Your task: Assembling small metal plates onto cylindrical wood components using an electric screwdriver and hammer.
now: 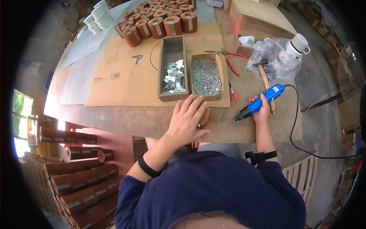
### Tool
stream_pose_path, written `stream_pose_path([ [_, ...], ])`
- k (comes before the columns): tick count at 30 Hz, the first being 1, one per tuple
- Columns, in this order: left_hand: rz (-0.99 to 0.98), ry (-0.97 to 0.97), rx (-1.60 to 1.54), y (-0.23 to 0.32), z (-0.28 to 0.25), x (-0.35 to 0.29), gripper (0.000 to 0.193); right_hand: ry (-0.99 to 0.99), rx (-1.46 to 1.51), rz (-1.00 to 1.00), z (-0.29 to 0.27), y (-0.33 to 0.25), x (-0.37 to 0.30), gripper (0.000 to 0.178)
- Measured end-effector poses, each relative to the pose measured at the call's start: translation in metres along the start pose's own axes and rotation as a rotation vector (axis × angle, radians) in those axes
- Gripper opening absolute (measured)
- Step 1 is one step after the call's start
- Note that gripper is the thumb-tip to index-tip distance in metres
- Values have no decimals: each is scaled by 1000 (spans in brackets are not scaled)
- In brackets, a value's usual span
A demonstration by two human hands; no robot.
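My left hand [185,120] is laid over a small brown cylinder [206,117] near the table's front edge. Its fingers reach over the far side and its thumb lies on the near side, so most of the cylinder is hidden. In my right hand [262,108] is a blue electric screwdriver [263,100], its black nose and thin bit pointing down and left, apart from the cylinder. Beyond my left hand stand a long open box [161,72] with flat metal pieces [174,76] and a smaller carton [194,56] full of screws [206,76].
Several brown cylinders with metal strips [156,26] stand at the back. Red-handled pliers [231,63], a hammer [264,77], a plastic bag [268,57] and a white flask [297,45] lie right. The screwdriver's black cord [292,133] hangs rightward. Long brown rolls [85,179] are stacked lower left.
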State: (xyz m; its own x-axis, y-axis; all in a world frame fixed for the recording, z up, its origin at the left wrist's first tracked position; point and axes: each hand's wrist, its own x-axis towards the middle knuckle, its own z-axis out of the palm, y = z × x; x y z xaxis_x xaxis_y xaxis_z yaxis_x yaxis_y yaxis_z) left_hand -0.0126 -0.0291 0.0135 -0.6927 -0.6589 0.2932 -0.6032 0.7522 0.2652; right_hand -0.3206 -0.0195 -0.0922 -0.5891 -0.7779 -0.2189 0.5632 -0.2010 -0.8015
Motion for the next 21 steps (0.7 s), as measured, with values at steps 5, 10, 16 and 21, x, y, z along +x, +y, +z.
stream_pose_path([
  [5, 36, -15, 38, -3, 2, -3, 79, 9, 27, 6, 4, -1, -1, 26],
  [10, 40, 1, 5, -3, 3, -6, 75, 19, 25, 19, 1, 1, -3, 26],
  [16, 67, 42, -13, -2, 2, -8, 70, 17, 19, 26, 1, 1, -2, 26],
  [21, 91, 56, -52, -4, 4, -8, 65, 33, -51, 34, 9, -3, -5, 27],
])
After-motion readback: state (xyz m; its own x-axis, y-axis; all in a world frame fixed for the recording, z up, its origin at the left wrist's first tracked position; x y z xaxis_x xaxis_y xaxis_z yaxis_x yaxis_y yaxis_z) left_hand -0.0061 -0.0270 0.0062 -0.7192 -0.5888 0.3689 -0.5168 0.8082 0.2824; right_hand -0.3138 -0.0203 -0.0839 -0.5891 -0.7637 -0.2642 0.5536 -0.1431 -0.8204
